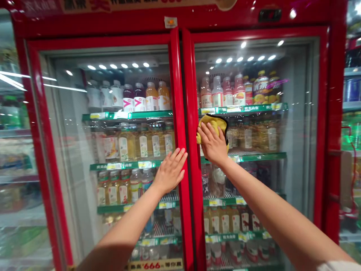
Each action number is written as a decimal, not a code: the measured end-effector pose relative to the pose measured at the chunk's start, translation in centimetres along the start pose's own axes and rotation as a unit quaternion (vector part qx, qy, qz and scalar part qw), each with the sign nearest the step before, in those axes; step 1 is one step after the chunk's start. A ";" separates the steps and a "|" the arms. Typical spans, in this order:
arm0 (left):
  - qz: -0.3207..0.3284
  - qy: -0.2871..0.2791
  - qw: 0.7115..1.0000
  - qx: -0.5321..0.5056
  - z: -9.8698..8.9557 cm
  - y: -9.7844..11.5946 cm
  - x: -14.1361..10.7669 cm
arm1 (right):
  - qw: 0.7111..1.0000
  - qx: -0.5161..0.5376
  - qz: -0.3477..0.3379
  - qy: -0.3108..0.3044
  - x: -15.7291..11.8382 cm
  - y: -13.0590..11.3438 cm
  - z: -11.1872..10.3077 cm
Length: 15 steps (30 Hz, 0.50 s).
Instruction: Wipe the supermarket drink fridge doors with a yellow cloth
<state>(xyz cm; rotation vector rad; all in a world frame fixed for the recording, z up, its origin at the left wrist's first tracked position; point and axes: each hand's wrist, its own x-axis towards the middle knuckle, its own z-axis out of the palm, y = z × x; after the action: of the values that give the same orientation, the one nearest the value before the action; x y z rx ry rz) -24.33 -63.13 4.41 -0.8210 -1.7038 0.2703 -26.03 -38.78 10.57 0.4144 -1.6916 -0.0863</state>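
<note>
My right hand (213,143) presses a yellow cloth with a dark edge (221,122) against the glass of the right refrigerator door (296,131), near its inner red frame (192,94). Part of the cloth is bunched beneath my fingers and palm. Lower and to the left, my left hand (170,171) lies flat with fingers stretched out, holding nothing. It rests at the inner edge of the left refrigerator door (69,150), with the fingertips over the red frame (178,113). Both doors are closed.
Behind the glass, bottled drinks (152,96) stand on shelves with green price strips (126,114). A dark gap (185,75) separates the doors. Blurred shelves of goods flank the refrigerator at left (17,177) and right (351,105). Ceiling lights reflect in the glass.
</note>
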 end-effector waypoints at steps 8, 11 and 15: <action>-0.036 -0.008 0.999 -0.026 0.3 2.5 -2.2 | 0.999 0.010 -0.033 -0.029 -8.7 -2.4 0.9; -0.046 -0.005 0.998 -0.032 0.2 3.3 -2.4 | 0.997 0.016 -0.071 -0.034 -11.1 -2.5 1.1; -0.094 -0.012 0.995 -0.037 0.0 4.5 -2.8 | 0.994 0.028 -0.104 -0.037 -12.9 -2.2 1.1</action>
<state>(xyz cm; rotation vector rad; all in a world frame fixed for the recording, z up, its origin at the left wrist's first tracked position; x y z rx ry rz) -22.39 -61.63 -0.29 -0.7070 -1.8085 0.0881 -25.22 -36.90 -2.46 0.6350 -1.7227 -0.2095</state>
